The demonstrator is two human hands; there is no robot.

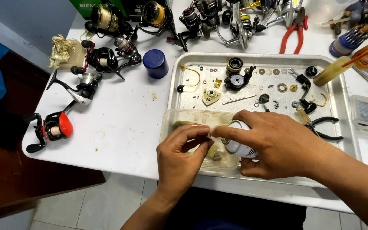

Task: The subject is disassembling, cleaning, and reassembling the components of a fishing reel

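The right hand (277,147) covers most of the white spray can (237,147), hiding its lower end. Whatever the left hand's (179,157) fingers (194,132) pinch is too small to tell. At the bench's far edge, the reels (201,15) and red pliers (294,32) are cut off by the frame.

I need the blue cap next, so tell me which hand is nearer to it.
Left. The left hand sits below and slightly right of the blue cap; the right hand is farther right, holding a spray can.
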